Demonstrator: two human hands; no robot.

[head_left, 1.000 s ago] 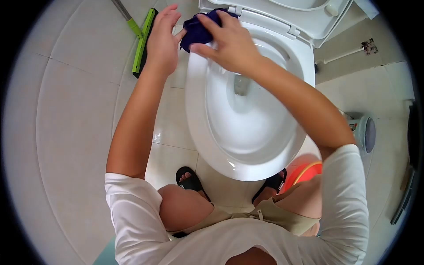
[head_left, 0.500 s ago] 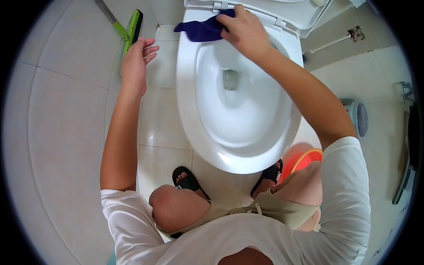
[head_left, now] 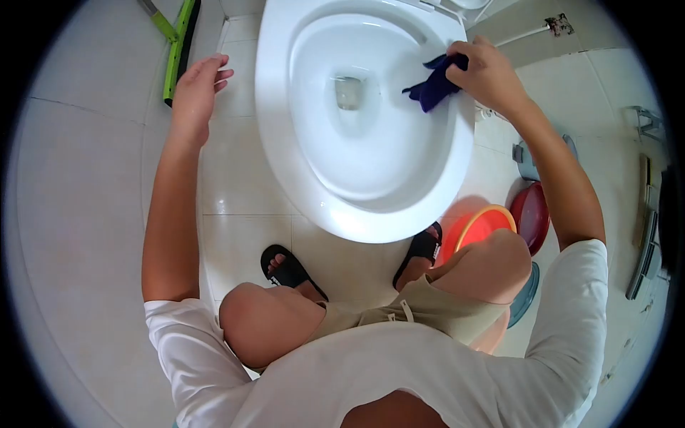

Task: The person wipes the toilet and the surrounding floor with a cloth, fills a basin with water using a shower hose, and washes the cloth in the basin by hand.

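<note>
- View looking down on a person seated with knees apart before a white toilet (head_left: 275, 114), which fills the upper middle of the frame, its bowl uncovered.
- The right hand (head_left: 492, 77), upper right of centre, has its fingers curled closed around a bunched dark purple cloth (head_left: 437, 89).
- The cloth lies over the right side of the toilet's rim, one end drooping inward against the bowl's inner wall.
- The left hand (head_left: 198, 96), upper left, has its fingers loosely spread and slightly bent; it grasps nothing and is well apart from the cloth.
- Just beside that hand, a bright green squeegee (head_left: 181, 53) stands out at the upper left.
- Right of centre, below the toilet's rim, are an orange bucket (head_left: 491, 222) and, next to it, a dark red basin (head_left: 532, 219).
- Black sandals (head_left: 291, 274) show at lower centre, above beige shorts (head_left: 449, 308) and a white shirt (head_left: 371, 364).
</note>
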